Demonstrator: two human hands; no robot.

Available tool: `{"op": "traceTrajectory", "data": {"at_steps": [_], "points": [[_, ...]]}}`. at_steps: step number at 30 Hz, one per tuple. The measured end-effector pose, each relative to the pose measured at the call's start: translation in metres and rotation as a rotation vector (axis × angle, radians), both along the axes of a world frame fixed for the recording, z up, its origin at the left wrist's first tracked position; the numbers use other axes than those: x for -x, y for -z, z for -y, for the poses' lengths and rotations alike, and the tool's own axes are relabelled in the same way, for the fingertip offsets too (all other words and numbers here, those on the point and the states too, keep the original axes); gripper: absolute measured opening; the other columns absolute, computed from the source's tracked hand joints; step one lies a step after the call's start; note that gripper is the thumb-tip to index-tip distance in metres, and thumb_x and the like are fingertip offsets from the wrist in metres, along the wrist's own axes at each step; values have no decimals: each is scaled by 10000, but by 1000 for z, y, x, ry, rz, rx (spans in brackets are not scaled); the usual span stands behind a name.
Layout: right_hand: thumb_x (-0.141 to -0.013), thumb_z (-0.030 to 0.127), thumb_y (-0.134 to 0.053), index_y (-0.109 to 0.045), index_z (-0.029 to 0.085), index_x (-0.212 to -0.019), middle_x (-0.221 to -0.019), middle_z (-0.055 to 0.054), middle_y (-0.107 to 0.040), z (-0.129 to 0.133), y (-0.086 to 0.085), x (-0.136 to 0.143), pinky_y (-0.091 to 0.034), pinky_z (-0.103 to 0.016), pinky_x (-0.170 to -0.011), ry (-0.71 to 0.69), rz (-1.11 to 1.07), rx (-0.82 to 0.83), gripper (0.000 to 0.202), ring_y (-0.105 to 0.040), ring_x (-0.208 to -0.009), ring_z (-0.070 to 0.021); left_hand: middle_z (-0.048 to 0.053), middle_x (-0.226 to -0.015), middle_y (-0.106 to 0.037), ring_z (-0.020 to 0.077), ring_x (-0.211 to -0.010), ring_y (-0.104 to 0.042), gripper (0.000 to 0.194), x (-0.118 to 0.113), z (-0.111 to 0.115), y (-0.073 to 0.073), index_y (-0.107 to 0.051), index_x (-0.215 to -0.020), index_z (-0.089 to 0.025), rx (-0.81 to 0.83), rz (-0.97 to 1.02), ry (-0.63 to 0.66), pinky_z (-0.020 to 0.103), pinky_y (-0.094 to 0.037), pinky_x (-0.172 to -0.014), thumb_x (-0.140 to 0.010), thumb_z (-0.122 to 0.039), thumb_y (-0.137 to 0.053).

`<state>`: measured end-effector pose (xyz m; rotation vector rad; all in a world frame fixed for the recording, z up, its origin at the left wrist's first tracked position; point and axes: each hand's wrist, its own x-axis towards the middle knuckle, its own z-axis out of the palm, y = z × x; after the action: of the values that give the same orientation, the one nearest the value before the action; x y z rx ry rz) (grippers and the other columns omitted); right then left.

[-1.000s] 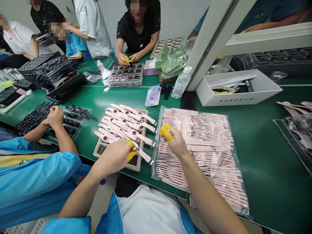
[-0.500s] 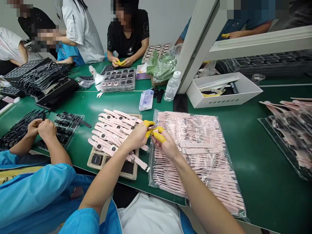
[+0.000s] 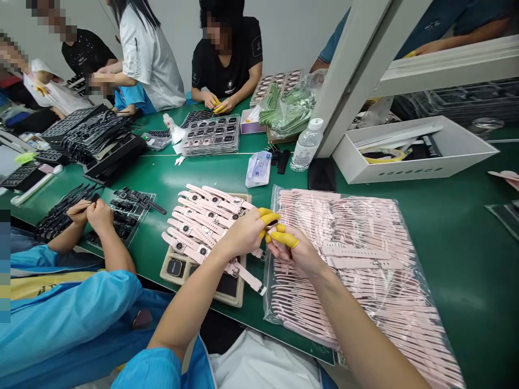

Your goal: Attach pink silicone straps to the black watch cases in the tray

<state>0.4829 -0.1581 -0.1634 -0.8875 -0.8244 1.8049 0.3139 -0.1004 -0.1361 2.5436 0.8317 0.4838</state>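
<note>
My left hand [image 3: 249, 229] and my right hand [image 3: 294, 246] meet above the gap between the tray and the bag, yellow covers on their fingertips. Between them they pinch a small dark watch face [image 3: 272, 223] with a bit of pink strap at its lower side; the fingers hide most of it. Pink-strapped watches [image 3: 203, 227] lie in overlapping rows on a beige tray [image 3: 166, 270] at the left. Under and right of my right hand is a clear bag of pink straps [image 3: 357, 302], with two loose pink straps [image 3: 359, 256] on top.
A co-worker's hands [image 3: 91, 212] hold something dark beside black watches [image 3: 130, 208] at left. Behind stand a bottle [image 3: 307, 146], a white box [image 3: 413, 162], a white-and-blue packet [image 3: 258, 168] and a stacked watch tray [image 3: 211, 135]. Another person sits across the green table [image 3: 211, 173].
The view has swung left, so most things appear farther right. My hands remain together on the small watch, whose dark face now shows more clearly.
</note>
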Motion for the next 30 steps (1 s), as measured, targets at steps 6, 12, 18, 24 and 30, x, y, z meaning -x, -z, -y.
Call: {"op": "traceTrajectory", "data": {"at_steps": [6,12,18,24,30], "points": [[-763,484,-807,-578,203,-712,-453,30,-487,-1,4,-5,-150,-199,-359,-3,-52,66,366,-267,-387,-65,167,-1337,-626,282,-1283,-572,489,1,2,-1,-557,-1381,-138,-21,-16,-5,466,-525,-1112,-917,-72,-420],[-771,482,-804,-620,181,-726,-483,8,-543,-3,5,-6,-179,-194,-358,-4,-43,49,356,-275,-364,-46,156,-1325,-631,273,-1283,-579,466,1,2,4,-567,-1370,-133,-37,-15,-17,435,-532,-1109,-930,-82,-421],[-785,465,-794,-642,176,-742,-494,-3,-566,-4,7,-6,-179,-201,-352,-2,-54,47,329,-272,-347,-46,152,-1319,-640,266,-1273,-591,445,0,2,5,-575,-1370,-141,-13,-31,-40,413,-546,-1087,-948,-102,-437],[-809,449,-771,-629,195,-803,-513,15,-550,-5,9,-7,-175,-184,-339,-40,-147,61,291,-230,-368,-43,139,-1336,-633,261,-1248,-605,448,-2,3,6,-563,-1372,-154,-6,-64,-73,414,-552,-1067,-950,-99,-423],[-765,419,-816,-640,193,-812,-530,21,-543,-9,13,-11,-182,-141,-338,-12,-230,136,290,-221,-390,-29,159,-1262,-608,294,-1215,-580,477,-3,5,3,-526,-1438,-138,9,-133,-78,445,-563,-1006,-972,-164,-431]]}}
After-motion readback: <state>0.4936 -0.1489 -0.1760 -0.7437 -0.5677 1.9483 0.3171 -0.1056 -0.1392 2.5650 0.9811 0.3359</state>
